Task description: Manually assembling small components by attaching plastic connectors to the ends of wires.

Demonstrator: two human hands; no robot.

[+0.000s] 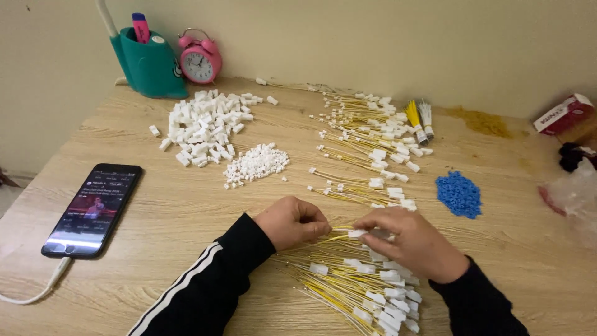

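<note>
My left hand (292,221) is closed around thin yellow wires at the near middle of the wooden table (174,211). My right hand (410,241) pinches a small white connector (357,234) on the end of those wires, the two hands almost touching. Under and in front of both hands lies a fanned bundle of yellow wires with white connectors (354,286). Both arms wear black sleeves, the left one with white stripes.
Farther back lie a heap of large white connector housings (205,127), a smaller heap of tiny white ones (256,164), finished wire harnesses (373,143) and blue pieces (459,194). A plugged-in phone (93,208) lies left; a teal pen holder (149,62) and pink alarm clock (199,59) stand by the wall.
</note>
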